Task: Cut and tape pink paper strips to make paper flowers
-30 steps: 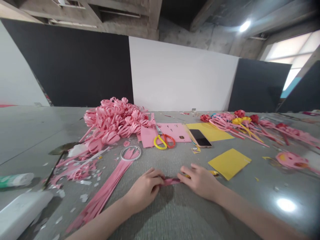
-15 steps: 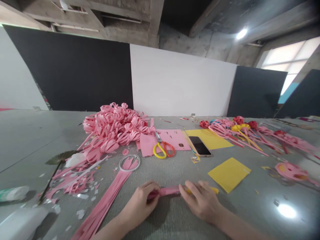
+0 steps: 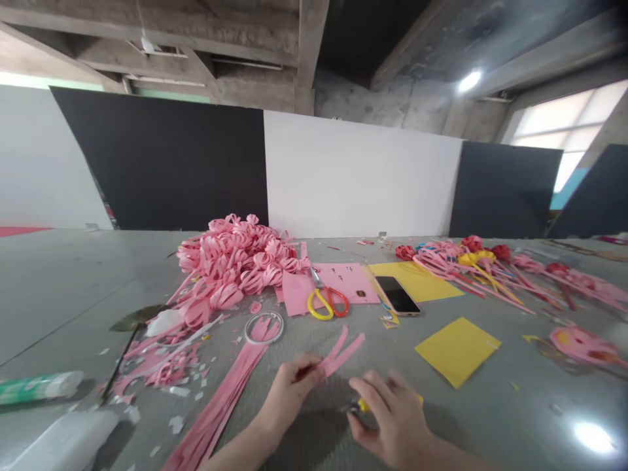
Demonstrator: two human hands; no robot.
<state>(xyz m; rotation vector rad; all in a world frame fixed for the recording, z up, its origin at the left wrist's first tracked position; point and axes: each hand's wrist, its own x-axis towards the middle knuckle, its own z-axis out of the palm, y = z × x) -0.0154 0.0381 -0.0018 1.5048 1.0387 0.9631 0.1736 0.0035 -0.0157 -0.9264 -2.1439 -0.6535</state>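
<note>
My left hand (image 3: 295,387) pinches two pink paper strips (image 3: 338,356), whose free ends fan out to the upper right. Just to its right, my right hand (image 3: 390,412) is closed around a small yellow-handled tool (image 3: 363,404) with a dark metal tip; fingers hide most of it, so its kind cannot be made out. Left of my hands, a white tape roll (image 3: 248,331) rests over the top of a bundle of long pink paper strips (image 3: 230,386). Scissors (image 3: 321,307) with one yellow and one red handle lie beyond, partly on a pink sheet (image 3: 297,294).
A heap of pink paper curls (image 3: 235,255) stands at the back left. Paper scraps, a green-and-white tube (image 3: 42,387) and a white block (image 3: 73,438) lie at the left. A phone (image 3: 398,296), a yellow sheet (image 3: 458,352) and paper flowers (image 3: 473,255) lie to the right.
The strip that lay stretched between both hands now hangs free from my left hand, its ends pointing up and right. My right hand has come off it and shifted slightly down.
</note>
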